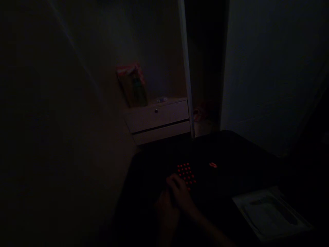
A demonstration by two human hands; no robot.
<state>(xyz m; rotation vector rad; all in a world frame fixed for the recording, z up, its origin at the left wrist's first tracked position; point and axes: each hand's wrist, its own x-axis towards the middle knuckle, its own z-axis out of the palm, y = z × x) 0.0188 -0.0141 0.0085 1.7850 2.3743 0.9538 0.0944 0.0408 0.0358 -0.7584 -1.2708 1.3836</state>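
Note:
The room is very dark, so my hands show only dimly. My right hand [180, 195] is closed, its fingers curled toward the left hand. Against it, my left hand [166, 208] is also closed; whatever lies between the two is too dark to make out. Just beyond my right hand, several small red round pieces [189, 177] lie in rough rows on the black tabletop [159, 161]. The right hand partly covers the near side of these rows. Farther right rests a small orange-red piece [213, 165], its kind unclear.
A pale flat packet or sheet [272, 212] lies at the table's right front. Behind the table stands a whitish drawer unit [161, 116], bearing a bag [128, 82], a green bottle-like thing [139, 91] and a small clear object [161, 100]. Walls flank a dark opening.

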